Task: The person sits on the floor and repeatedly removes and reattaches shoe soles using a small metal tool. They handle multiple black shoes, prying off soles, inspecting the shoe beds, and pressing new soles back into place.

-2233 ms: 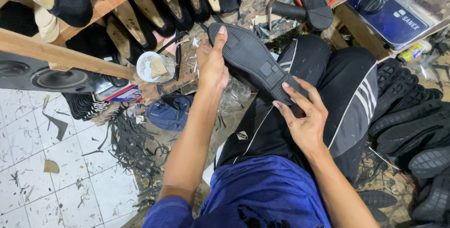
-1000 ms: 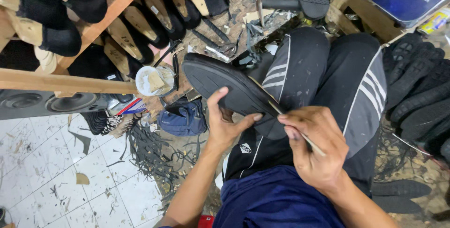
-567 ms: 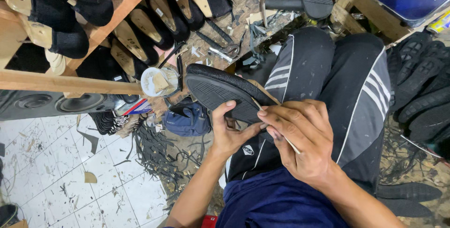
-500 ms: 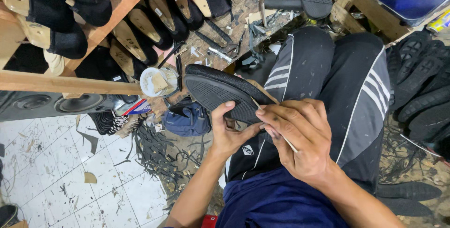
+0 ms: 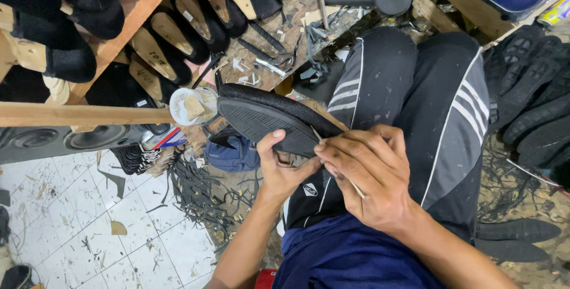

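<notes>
Barely shifted: left hand (image 5: 279, 167) grips the sole (image 5: 267, 124) from below, right hand (image 5: 368, 173) pinches a thin blade (image 5: 356, 189) (trimming the edge); next, steady strokes.

Even, soft daylight, sharp focus throughout, slight wide-angle stretching at edges.

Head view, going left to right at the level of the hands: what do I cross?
White tiled floor → white cup → black shoe sole → left hand → right hand → striped black trouser leg → stacked black soles.
</notes>
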### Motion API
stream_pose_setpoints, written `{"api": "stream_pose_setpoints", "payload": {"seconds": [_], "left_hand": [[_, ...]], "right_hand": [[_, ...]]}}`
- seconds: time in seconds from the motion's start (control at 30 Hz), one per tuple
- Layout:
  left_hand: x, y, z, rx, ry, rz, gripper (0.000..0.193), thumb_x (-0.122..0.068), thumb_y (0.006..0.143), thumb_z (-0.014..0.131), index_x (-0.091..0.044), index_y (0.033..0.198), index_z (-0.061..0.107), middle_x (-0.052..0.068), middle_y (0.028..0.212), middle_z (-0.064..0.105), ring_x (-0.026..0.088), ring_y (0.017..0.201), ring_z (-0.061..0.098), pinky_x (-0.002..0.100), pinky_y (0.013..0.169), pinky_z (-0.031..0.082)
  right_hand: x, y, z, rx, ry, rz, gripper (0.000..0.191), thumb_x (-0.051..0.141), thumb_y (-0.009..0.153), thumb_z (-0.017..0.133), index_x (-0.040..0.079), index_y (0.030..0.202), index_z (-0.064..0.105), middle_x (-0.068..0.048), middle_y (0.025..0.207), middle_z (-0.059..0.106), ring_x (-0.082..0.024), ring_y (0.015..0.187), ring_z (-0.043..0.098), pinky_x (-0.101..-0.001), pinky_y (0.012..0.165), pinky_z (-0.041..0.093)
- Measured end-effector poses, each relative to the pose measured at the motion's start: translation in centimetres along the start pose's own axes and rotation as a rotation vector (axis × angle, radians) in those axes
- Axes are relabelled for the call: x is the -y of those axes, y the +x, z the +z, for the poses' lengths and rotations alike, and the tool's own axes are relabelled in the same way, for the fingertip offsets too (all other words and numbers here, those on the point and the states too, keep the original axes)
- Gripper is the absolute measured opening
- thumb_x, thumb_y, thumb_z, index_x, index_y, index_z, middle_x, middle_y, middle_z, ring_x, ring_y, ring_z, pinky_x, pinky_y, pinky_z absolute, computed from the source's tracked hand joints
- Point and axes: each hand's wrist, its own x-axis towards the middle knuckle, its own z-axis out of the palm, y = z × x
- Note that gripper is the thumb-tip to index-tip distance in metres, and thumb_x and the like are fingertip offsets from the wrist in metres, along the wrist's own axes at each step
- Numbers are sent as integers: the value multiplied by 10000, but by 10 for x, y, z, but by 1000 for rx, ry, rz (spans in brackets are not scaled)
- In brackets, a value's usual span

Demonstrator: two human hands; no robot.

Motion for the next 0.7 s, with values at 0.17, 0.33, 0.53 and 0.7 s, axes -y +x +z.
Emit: {"api": "stream_pose_setpoints", "payload": {"seconds": [0.17,0.33,0.53,0.7], "left_hand": [[-3,5,0,-41,-57,-65,915,220,807,778,-185,1417,229,233,1327,554,305,1142,695,428,981,629],[-1,2,1,-14,-44,-44,924,230,821,771,-194,1440,231,236,1336,573,302,1142,712,422,995,628],[-4,5,1,-20,-10,-39,935,232,809,782,-190,1437,232,247,1376,534,311,1130,706,434,986,636],[-10,10,5,-18,17,-33,939,235,770,775,-196,1404,233,266,1511,385,325,1200,633,458,991,625]], "right_hand": [[-3,-5,-6,48,-18,28,189,70,882,737,42,1069,726,-69,1031,730,-217,963,685,-418,884,419],[-8,-9,-6,26,5,11,175,80,889,728,52,1062,716,-70,1033,726,-222,978,685,-437,910,419],[-10,-12,-8,54,-7,25,208,81,865,735,49,1070,726,-76,1022,726,-225,963,683,-434,893,415],[-12,-18,-14,59,20,65,193,54,860,730,61,1053,719,-55,1018,722,-209,960,683,-428,907,422]]}}
